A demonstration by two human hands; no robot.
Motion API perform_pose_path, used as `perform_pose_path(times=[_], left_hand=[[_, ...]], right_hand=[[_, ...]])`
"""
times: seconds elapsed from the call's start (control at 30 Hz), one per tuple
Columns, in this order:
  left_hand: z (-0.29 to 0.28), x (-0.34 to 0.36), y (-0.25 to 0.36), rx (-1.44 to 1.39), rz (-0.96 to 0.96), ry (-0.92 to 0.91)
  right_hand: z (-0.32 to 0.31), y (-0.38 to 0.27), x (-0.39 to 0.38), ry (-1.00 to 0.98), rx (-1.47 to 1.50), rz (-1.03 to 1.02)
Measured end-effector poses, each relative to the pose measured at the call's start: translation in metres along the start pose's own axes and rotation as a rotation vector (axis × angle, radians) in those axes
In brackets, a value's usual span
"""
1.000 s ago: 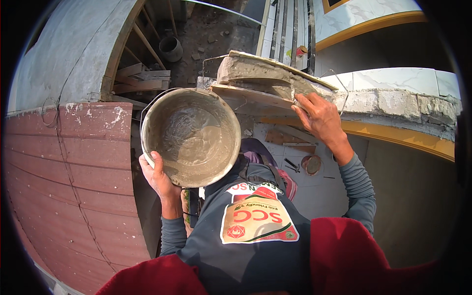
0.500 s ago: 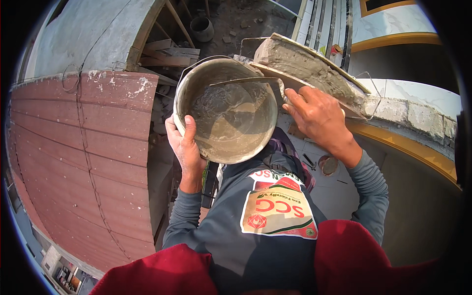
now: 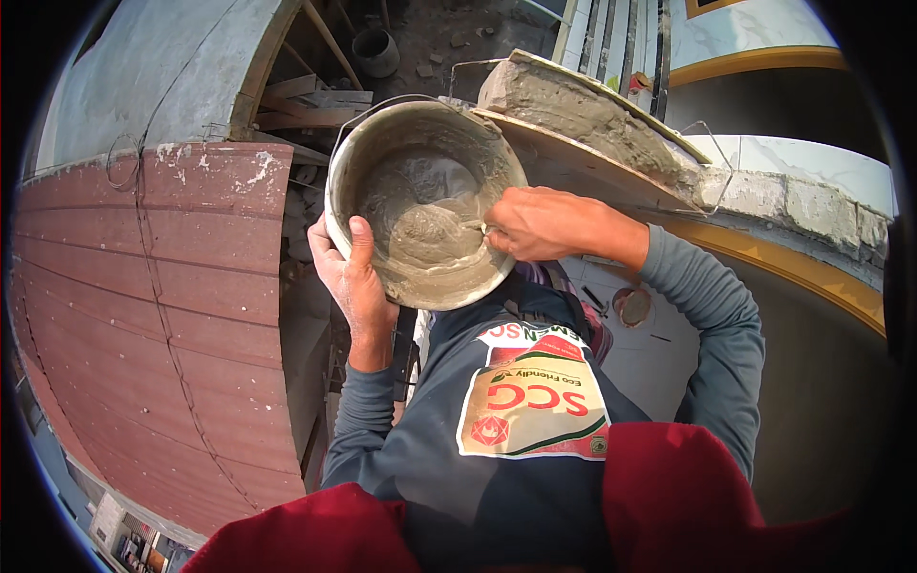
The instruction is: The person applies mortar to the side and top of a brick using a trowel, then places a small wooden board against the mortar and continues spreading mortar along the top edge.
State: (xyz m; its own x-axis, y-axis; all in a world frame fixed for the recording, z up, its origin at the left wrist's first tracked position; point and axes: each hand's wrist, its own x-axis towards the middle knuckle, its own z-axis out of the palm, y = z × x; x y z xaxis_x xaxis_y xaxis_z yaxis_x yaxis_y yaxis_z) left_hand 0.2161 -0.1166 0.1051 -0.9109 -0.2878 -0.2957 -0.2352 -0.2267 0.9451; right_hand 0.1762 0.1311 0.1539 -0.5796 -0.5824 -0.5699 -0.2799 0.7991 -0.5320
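Near a plank and wall, left hand grips bucket—right hand mostly hides its clutched trowel.

two hands here, left hand and right hand. buckets, i get two: one big bucket in the left hand, plus a grey bucket well beyond it. just one trowel, mostly hidden, in the right hand. boards past the right hand come to two, a near board and a far board, with two bent wires, a left wire and a right wire. one small tub to the right hand's lower right, and one red roof left of the left hand.
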Motion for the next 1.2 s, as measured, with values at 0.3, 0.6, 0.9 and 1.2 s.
perform_pose_path(times=[0.3,0.6,0.9,1.2], left_hand=[[-0.007,0.001,0.002,-0.006,-0.010,-0.047],[-0.015,0.004,0.000,0.033,-0.014,-0.031],[-0.011,-0.002,0.001,-0.006,-0.034,-0.014],[-0.009,-0.005,0.010,0.087,-0.021,0.011]], right_hand=[[0.003,0.025,-0.025,-0.002,0.485,0.054],[-0.011,0.025,-0.037,0.048,0.496,0.104],[-0.056,0.017,-0.096,0.033,0.513,0.194],[-0.067,0.041,-0.228,0.403,0.605,0.569]])
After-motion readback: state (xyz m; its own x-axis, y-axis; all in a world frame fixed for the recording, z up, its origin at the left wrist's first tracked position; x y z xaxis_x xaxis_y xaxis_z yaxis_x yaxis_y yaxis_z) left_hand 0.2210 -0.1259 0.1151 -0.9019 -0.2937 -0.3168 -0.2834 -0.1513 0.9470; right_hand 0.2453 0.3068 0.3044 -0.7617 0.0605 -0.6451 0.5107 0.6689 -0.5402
